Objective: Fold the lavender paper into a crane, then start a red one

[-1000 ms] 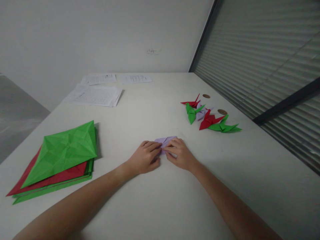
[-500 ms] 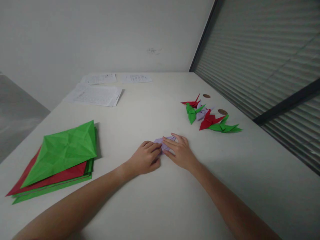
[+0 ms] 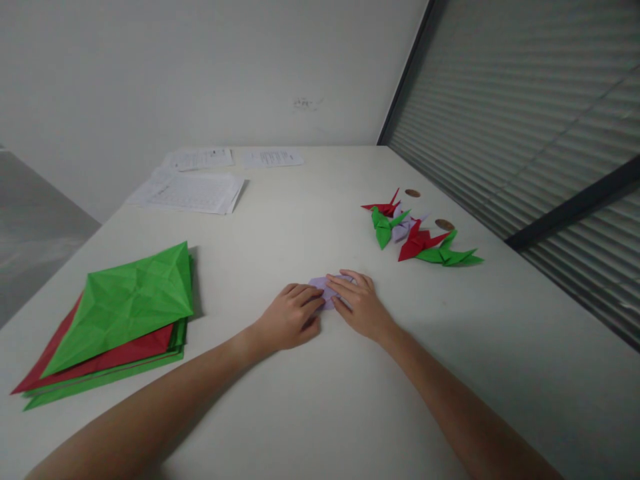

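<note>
A small folded piece of light purple origami paper [image 3: 319, 283] lies on the white table [image 3: 320, 413] in front of me, partly covered by my fingers. My left hand [image 3: 293, 315] is at its left and near side, fingers curled and closed on the paper's edge. From the right, my right hand [image 3: 363, 303] rests over the paper with its fingers stretched out and lying flat, a little apart, pressing it to the tabletop. The fingertips of both hands almost meet on the paper. Its far right part shows only between the right fingers.
On the left lies a stack of creased green and red paper [image 3: 137, 293]. Several folded paper cranes [image 3: 417, 243] in red, green and purple sit at the right, near two round brown spots [image 3: 445, 225]. Printed sheets [image 3: 193, 191] lie at the back left. Window blinds [image 3: 540, 113] border the right side.
My right hand has shifted slightly down, its fingers drawing a little closer over the purple paper. My left hand stays almost in place.
</note>
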`<state>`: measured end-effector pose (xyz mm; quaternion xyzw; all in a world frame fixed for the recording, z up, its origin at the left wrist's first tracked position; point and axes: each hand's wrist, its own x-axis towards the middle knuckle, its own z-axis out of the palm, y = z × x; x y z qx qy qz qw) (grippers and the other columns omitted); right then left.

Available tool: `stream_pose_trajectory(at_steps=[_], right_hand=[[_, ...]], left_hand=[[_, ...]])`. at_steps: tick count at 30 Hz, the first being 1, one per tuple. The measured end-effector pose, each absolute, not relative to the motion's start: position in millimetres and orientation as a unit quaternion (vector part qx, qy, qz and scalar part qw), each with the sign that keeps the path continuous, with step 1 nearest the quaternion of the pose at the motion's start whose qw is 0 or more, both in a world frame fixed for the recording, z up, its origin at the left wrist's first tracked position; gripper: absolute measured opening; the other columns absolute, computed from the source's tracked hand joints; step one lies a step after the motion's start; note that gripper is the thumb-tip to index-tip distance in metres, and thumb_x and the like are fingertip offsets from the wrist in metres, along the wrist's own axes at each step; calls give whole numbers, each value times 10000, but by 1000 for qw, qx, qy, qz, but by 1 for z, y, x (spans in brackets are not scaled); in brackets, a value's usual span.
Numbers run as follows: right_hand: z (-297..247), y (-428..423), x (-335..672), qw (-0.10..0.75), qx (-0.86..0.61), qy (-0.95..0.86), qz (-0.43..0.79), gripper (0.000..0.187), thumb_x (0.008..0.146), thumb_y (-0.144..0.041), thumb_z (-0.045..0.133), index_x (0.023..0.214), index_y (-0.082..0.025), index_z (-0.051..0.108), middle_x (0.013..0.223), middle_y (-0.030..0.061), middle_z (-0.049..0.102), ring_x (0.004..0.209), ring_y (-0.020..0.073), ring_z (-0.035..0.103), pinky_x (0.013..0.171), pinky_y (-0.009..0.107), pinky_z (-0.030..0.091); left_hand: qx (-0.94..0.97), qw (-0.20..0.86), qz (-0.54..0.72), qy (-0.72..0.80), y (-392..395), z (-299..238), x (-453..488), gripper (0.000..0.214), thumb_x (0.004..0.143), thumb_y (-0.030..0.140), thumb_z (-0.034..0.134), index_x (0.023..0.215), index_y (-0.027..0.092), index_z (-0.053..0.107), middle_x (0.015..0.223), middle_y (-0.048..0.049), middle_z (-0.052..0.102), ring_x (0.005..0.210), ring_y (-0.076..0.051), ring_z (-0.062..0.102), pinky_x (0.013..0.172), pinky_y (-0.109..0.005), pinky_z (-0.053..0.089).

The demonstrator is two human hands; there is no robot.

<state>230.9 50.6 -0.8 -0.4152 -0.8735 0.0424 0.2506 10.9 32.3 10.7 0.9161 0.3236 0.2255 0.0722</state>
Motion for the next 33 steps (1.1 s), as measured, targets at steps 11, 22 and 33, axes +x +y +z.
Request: stream_pose_trajectory(at_steps=[11,22,33], right_hand=[[1,50,230,230,-395,-888,50,377,897,-216,578,1261,-299,630,1300,45,635,1164,270,509,988,501,405],[-2,52,231,229,-400,-886,56,350,888,-199,588,1218,-291,661,1305,32,632,1152,270,503,982,496,393],[-1,51,230,227,-404,-884,63,339,899,-206,572,1215,-290,662,1315,27,626,1160,268,494,986,487,387]], left_hand=[[908,91,246,325,32,11,10,316,840,210,546,1140,173,637,1243,-137,587,1166,-260,545,1012,-439,459],[893,20,248,376,30,8,10,285,834,328,590,1082,213,668,1140,-86,658,1085,-285,542,954,-481,423],[884,-26,233,404,26,11,11,263,832,394,585,1007,227,688,984,-88,638,1008,-283,532,961,-493,401]])
